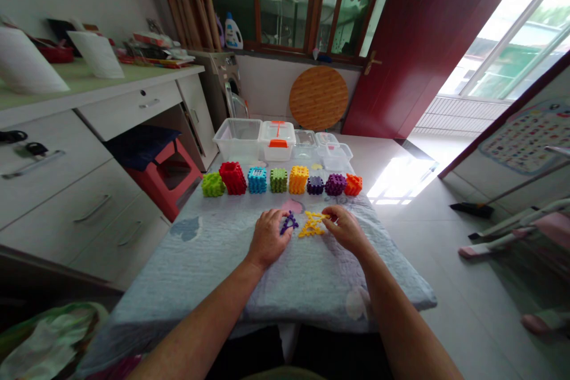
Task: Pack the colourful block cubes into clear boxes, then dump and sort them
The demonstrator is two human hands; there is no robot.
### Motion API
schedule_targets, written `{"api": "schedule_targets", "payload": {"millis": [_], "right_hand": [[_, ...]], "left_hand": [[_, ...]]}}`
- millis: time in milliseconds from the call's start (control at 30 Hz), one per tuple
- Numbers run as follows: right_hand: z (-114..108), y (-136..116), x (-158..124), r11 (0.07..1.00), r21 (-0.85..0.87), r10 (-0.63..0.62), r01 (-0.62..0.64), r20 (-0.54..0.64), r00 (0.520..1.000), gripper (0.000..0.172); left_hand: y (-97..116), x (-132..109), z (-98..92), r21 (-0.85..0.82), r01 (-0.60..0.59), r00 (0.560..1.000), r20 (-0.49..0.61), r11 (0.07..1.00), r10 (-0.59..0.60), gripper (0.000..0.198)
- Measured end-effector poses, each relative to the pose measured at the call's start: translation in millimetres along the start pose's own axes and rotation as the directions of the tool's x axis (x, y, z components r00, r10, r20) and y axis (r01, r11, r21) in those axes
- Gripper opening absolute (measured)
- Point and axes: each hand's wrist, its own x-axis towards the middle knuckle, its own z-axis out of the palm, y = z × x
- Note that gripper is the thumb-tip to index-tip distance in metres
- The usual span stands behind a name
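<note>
My left hand [268,236] rests on the cloth-covered table, closed on a purple openwork building piece [289,222] between thumb and fingers. To its right, my right hand [344,227] pinches the edge of a yellow openwork building piece [312,224], which lies near the purple one but apart from it. Behind both hands stands a row of notched building blocks: light green [213,185], red [233,178], blue [257,180], green [278,180], yellow [298,179], dark purple [315,185], purple [335,184] and orange [354,184].
Clear plastic boxes stand along the table's far edge, among them a large open bin [239,139] and a box with orange clips [278,141]. A red stool with a dark seat [155,157] is at the left, beside white drawers [89,202]. A basket [48,332] sits lower left.
</note>
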Motion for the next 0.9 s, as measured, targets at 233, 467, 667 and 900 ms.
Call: {"api": "schedule_targets", "payload": {"millis": [233,467,667,900], "right_hand": [[4,-8,3,0.975,0.162,0.168,-0.154,-0.076,0.983,0.027],[14,-16,-4,0.998,0.022,-0.042,0.056,-0.415,0.909,0.011],[28,-21,-8,0.974,0.114,-0.167,0.194,-0.211,0.963,0.013],[27,-23,-7,0.986,-0.104,-0.138,0.127,-0.109,0.984,0.015]], "left_hand": [[2,-1,-3.0,-0.029,-0.071,0.997,0.026,0.997,0.072,0.027],[2,-1,-2.0,-0.011,-0.033,0.997,0.068,0.999,0.034,0.03],[2,0,-1.8,-0.024,0.0,0.996,0.087,1.0,0.002,0.03],[-1,1,-0.4,-0.019,0.0,0.996,0.091,1.0,0.002,0.029]]}}
